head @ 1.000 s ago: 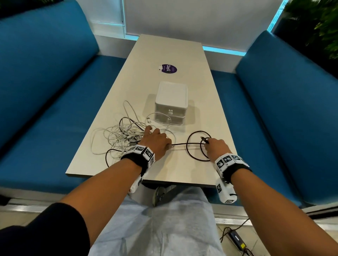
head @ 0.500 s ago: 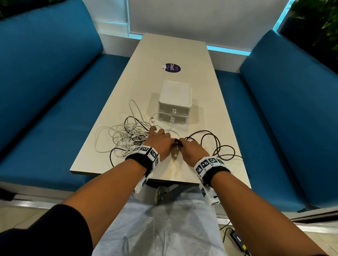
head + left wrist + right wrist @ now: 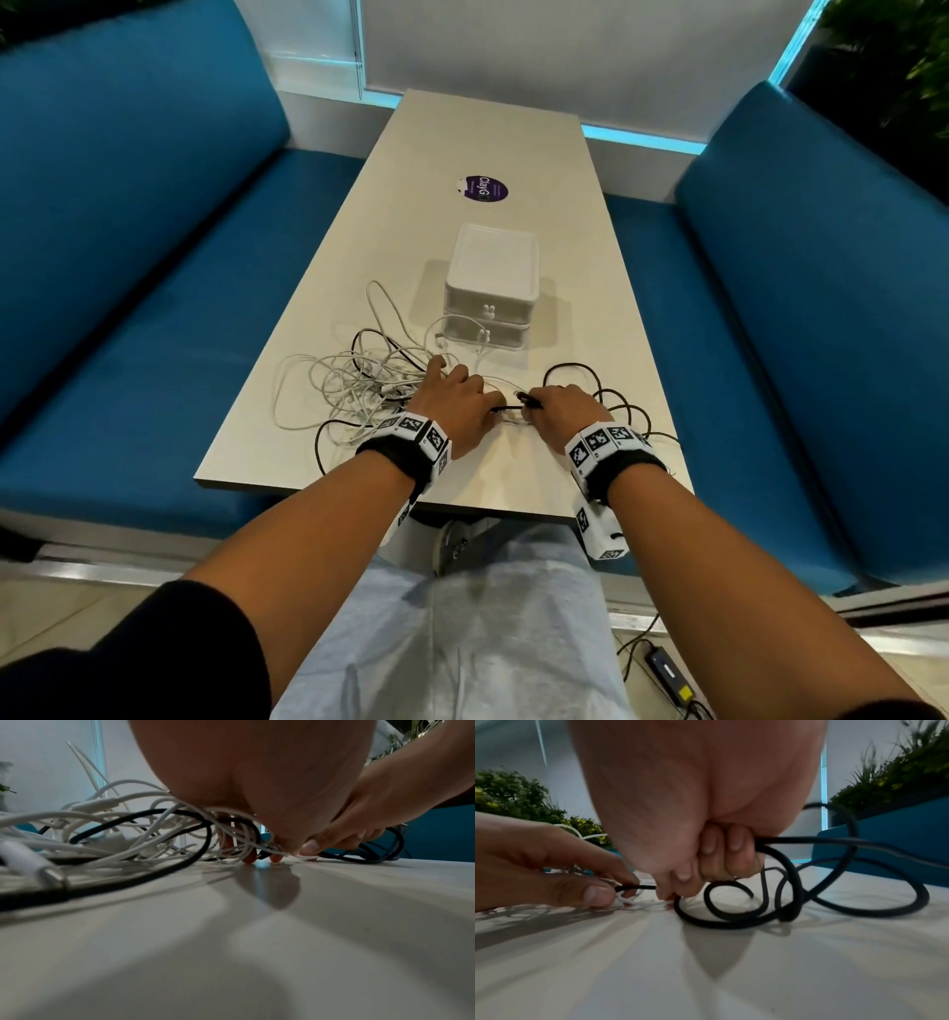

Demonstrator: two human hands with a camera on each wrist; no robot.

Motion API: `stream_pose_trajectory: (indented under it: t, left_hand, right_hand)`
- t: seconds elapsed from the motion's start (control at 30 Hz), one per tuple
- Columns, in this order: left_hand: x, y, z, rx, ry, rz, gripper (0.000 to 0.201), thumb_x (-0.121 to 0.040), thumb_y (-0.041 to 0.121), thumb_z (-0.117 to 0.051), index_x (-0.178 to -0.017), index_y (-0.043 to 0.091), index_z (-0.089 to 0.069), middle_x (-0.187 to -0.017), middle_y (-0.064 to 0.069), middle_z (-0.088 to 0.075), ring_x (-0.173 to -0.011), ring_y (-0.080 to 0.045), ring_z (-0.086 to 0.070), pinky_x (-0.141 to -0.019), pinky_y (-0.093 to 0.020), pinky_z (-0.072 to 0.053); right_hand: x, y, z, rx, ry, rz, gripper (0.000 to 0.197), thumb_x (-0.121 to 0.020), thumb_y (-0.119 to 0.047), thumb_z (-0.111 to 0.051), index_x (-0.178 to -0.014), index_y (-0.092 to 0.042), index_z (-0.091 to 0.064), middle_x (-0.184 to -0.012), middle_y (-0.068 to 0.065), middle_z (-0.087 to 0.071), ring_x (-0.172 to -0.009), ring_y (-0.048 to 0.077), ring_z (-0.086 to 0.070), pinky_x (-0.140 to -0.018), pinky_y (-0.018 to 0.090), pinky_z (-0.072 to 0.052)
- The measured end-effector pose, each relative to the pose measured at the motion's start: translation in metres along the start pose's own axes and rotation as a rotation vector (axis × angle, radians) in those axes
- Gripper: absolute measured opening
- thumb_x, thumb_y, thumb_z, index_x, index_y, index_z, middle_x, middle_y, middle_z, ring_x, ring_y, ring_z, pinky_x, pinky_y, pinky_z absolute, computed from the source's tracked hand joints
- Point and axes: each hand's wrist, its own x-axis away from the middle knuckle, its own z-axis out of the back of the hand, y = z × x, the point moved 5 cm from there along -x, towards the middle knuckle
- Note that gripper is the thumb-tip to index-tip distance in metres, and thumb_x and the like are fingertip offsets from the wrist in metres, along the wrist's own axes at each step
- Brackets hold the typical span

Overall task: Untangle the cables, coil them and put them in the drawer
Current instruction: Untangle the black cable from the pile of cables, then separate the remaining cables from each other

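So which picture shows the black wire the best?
The right wrist view: the black wire loops large and sharp on the table, gripped by the right hand. The head view shows its whole spread, but thin and small. The left wrist view shows black strands threaded through the white wires.

A tangle of white cables point(image 3: 354, 383) lies left of centre on the table, a black cable point(image 3: 611, 406) loops loosely at the near right, and the white two-drawer box point(image 3: 490, 288) stands shut just beyond.
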Motion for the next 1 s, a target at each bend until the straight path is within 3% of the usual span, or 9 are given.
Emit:
stream_pose_trajectory:
  t: [0.17, 0.47, 0.6, 0.73, 0.87, 1.0]
  left_hand:
    - [-0.002, 0.004, 0.005, 0.040, -0.009, 0.055, 0.036, -0.092, 0.047, -0.037, -0.113, 0.034, -0.063, -0.107, 0.004, -0.066, -0.110, -0.024, -0.051, -0.107, -0.055, -0.019]
    - [-0.014, -0.001, 0.007, 0.151, -0.068, 0.143, 0.030, -0.089, 0.046, -0.044, -0.105, 0.026, -0.060, -0.106, 0.001, -0.063, -0.109, -0.024, -0.051, -0.104, -0.052, -0.023]
    - [-0.011, -0.012, 0.003, 0.122, -0.087, 0.166, 0.025, -0.088, 0.037, -0.049, -0.108, 0.026, -0.061, -0.112, -0.001, -0.059, -0.114, -0.025, -0.049, -0.107, -0.052, -0.021]
    - [-0.010, -0.015, 0.001, 0.126, -0.106, 0.156, 0.025, -0.086, 0.034, -0.054, -0.109, 0.025, -0.059, -0.114, -0.002, -0.056, -0.115, -0.025, -0.048, -0.109, -0.052, -0.020]
    - [-0.012, -0.016, 0.000, 0.142, -0.102, 0.128, 0.026, -0.087, 0.030, -0.056, -0.112, 0.024, -0.057, -0.116, -0.002, -0.056, -0.116, -0.025, -0.047, -0.109, -0.052, -0.020]
    - [-0.012, -0.020, 0.003, 0.143, -0.081, 0.096, 0.030, -0.089, 0.031, -0.055, -0.118, 0.024, -0.055, -0.120, -0.002, -0.054, -0.119, -0.025, -0.046, -0.109, -0.049, -0.021]
  right_hand:
    - [0.004, -0.003, 0.001, 0.082, 0.005, 0.039, 0.023, -0.098, -0.035, -0.047, -0.105, -0.021, -0.064, -0.094, 0.010, -0.064, -0.081, 0.031, -0.063, -0.068, 0.037, -0.053]
    - [0.008, 0.006, 0.006, -0.045, 0.138, 0.002, 0.023, -0.101, -0.035, -0.044, -0.111, -0.017, -0.055, -0.079, 0.008, -0.053, -0.068, 0.031, -0.055, -0.059, 0.035, -0.046]
    - [0.011, 0.014, 0.011, -0.112, 0.213, -0.016, 0.023, -0.102, -0.032, -0.043, -0.112, -0.014, -0.053, -0.082, 0.015, -0.059, -0.076, 0.037, -0.057, -0.061, 0.038, -0.046]
    - [0.013, 0.016, 0.012, -0.040, 0.095, 0.024, 0.021, -0.099, -0.029, -0.049, -0.109, -0.015, -0.061, -0.090, 0.013, -0.065, -0.083, 0.034, -0.062, -0.061, 0.032, -0.042]
    - [0.014, 0.021, 0.019, 0.200, 0.047, -0.079, 0.024, -0.099, -0.020, -0.044, -0.112, -0.014, -0.063, -0.101, 0.010, -0.063, -0.090, 0.030, -0.064, -0.067, 0.033, -0.046]
    - [0.027, 0.058, 0.037, 0.339, 0.034, -0.312, 0.025, -0.094, -0.009, -0.041, -0.109, -0.010, -0.062, -0.108, 0.010, -0.064, -0.098, 0.030, -0.064, -0.072, 0.036, -0.047]
